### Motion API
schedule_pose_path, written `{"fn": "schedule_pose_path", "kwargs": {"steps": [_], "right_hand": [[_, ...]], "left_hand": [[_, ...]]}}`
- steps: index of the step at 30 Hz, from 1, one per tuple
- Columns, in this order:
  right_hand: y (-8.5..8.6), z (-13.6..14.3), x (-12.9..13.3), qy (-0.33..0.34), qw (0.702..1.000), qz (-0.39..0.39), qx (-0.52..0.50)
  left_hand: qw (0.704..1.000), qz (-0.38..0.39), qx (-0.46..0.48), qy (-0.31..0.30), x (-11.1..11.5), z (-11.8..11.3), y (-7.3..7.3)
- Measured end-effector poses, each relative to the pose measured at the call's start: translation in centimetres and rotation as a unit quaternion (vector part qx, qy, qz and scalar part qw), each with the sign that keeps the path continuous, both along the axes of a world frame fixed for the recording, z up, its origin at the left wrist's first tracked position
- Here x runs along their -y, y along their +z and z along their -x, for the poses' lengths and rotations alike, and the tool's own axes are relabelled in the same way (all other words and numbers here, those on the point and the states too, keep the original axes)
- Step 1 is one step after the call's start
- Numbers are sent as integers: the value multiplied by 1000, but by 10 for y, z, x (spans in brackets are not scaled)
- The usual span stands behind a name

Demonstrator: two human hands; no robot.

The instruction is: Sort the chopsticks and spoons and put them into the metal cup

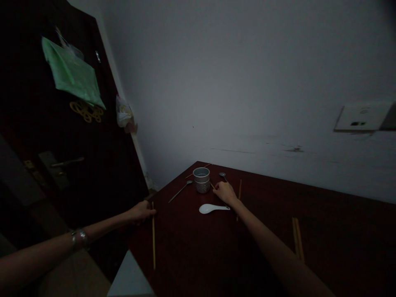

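Note:
My left hand [142, 212] is at the table's left edge, closed, with its fingertips across the upper part of a wooden chopstick [154, 243]. Beyond the white spoon [208, 208], my right hand [225, 193] pinches a thin chopstick [212, 186], most of it hidden beneath the fingers and palm. A grey metal cup [202, 181] stands upright just left of that hand. One long-handled metal spoon [179, 192] lies left of the cup; another metal spoon [222, 175] lies behind my right hand. By my right wrist rests another chopstick [240, 189].
More chopsticks lie on the dark red table [262, 189]: one behind the cup and a pair [297, 239] at the right. A white wall with a socket [359, 119] rises behind. On the left is a dark door [102, 165] with a hanging green bag [72, 76].

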State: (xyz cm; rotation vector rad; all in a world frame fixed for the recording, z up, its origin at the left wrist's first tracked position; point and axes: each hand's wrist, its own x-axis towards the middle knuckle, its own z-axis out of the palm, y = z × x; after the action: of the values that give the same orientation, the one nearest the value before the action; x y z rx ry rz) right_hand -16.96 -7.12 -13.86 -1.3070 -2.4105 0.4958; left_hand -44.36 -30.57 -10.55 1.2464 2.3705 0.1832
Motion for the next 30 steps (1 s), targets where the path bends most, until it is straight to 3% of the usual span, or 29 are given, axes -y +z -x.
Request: {"fn": "schedule_pose_path", "kwargs": {"steps": [7,17,21,25,27,30], "right_hand": [[1,7,3,-31,999,-4,28],[9,1,10,-39,999,-15,3],[21,-21,8,-59,996,5,-67],[33,-60,1,-66,975,31,-211],[42,-81,3,-62,947,72,-305],[59,-110,19,-54,879,176,-440]], "left_hand": [[1000,2,-1,22,-5,0,-4],[999,-26,6,18,-6,-9,11],[995,-97,23,-22,-15,-15,37],[976,-189,66,-90,-26,-42,75],[965,-218,87,-121,-30,-65,93],[950,-247,112,-158,-37,-106,113]]}}
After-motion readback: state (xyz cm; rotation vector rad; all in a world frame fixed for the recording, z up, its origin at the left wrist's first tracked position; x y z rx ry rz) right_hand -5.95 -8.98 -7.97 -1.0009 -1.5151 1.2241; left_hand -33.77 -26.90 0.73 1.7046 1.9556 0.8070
